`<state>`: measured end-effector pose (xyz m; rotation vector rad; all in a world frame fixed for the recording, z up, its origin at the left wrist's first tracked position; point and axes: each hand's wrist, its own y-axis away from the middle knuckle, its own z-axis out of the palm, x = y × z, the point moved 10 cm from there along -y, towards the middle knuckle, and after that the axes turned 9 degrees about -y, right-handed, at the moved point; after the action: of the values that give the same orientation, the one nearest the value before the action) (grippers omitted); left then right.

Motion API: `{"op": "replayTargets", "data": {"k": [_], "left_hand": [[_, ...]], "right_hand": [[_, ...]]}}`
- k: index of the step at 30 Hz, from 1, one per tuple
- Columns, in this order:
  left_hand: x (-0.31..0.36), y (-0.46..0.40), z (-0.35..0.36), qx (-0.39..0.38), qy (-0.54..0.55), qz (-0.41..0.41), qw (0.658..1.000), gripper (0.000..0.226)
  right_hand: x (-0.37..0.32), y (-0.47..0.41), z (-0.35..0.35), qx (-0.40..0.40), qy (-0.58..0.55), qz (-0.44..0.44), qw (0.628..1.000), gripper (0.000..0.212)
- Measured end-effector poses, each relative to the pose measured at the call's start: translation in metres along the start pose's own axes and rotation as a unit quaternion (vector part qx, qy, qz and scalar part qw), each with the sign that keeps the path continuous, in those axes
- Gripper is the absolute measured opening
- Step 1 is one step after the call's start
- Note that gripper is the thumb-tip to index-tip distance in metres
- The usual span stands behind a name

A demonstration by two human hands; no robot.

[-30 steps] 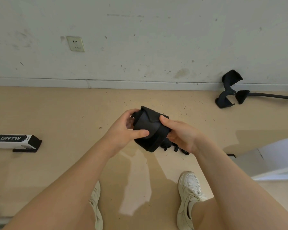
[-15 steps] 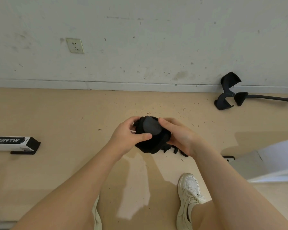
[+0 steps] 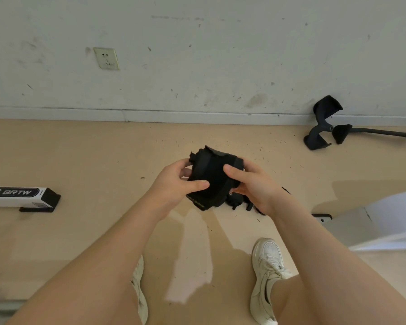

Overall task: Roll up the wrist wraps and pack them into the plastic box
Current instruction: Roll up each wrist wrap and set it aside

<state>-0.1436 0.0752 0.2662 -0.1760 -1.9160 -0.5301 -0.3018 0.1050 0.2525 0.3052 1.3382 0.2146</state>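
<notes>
1. A scuffed pale wall (image 3: 220,55) fills the top, with a socket (image 3: 106,58) on it; below runs the tan floor (image 3: 80,148), flecked with small dark bits.
2. A white panel (image 3: 384,221) lies at the right edge; a white bar marked BRTW (image 3: 19,195) lies at the left; a black frame piece (image 3: 324,124) rests by the skirting.
3. White shoes (image 3: 266,277) stand on the floor below the arms.
4. The left hand (image 3: 174,186) grips the wrist wrap (image 3: 211,179), thumb pressed across its front, fingers curled behind.
5. The right hand (image 3: 253,184) pinches the same bundle; thumb on top, fingers underneath.
6. The wrap is held above the floor, partly rolled, between both hands; loose black strap ends (image 3: 239,202) show beneath.
</notes>
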Motion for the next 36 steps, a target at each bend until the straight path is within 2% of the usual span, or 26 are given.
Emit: {"op": "replayTargets", "data": {"k": [2,5,7,10,13,15,18,20,23,25,28,31,36], "left_hand": [[-0.002,-0.002,0.002,-0.003,0.013,0.002,1.000,0.049],[-0.006,-0.002,0.008,0.000,0.063,-0.012,0.998,0.070],[-0.005,-0.003,0.007,0.024,0.076,-0.011,0.997,0.073],[0.004,-0.001,-0.003,0.067,0.034,0.021,0.997,0.076],[0.016,0.002,0.000,0.059,0.015,0.071,0.996,0.086],[0.019,0.002,0.005,0.039,0.022,0.086,0.995,0.080],[0.019,0.001,0.004,0.036,0.005,0.084,0.996,0.055],[0.015,0.001,0.006,0.031,0.025,0.058,0.998,0.047],[0.007,0.000,0.013,0.023,0.051,0.014,0.998,0.044],[0.000,-0.003,0.016,0.021,0.092,-0.017,0.995,0.046],[-0.007,-0.004,0.017,0.014,0.153,-0.052,0.987,0.042],[-0.008,-0.002,0.017,-0.003,0.146,-0.057,0.988,0.044],[-0.004,-0.001,0.007,0.001,0.043,-0.039,0.998,0.064]], "right_hand": [[0.002,-0.001,0.002,-0.002,-0.043,0.004,0.999,0.044],[0.003,-0.002,0.002,-0.009,-0.079,0.004,0.997,0.052],[0.002,-0.003,0.002,-0.013,-0.091,0.009,0.996,0.052],[0.002,-0.002,0.003,-0.012,-0.101,0.034,0.994,0.051],[0.012,0.001,0.004,0.002,-0.116,0.097,0.988,0.043],[0.017,0.002,0.003,0.012,-0.105,0.116,0.988,0.045],[0.022,0.002,-0.001,0.014,-0.060,0.128,0.990,0.058],[0.019,0.002,-0.007,0.037,-0.006,0.119,0.992,0.063],[0.003,0.002,-0.010,0.054,0.029,0.063,0.996,0.050],[-0.019,0.007,-0.003,0.017,0.038,-0.017,0.999,0.038],[-0.038,0.016,0.006,-0.038,0.121,-0.091,0.988,0.044],[-0.041,0.015,-0.002,-0.006,0.152,-0.104,0.983,0.043],[-0.033,0.012,-0.007,0.017,0.085,-0.051,0.995,0.037]]}}
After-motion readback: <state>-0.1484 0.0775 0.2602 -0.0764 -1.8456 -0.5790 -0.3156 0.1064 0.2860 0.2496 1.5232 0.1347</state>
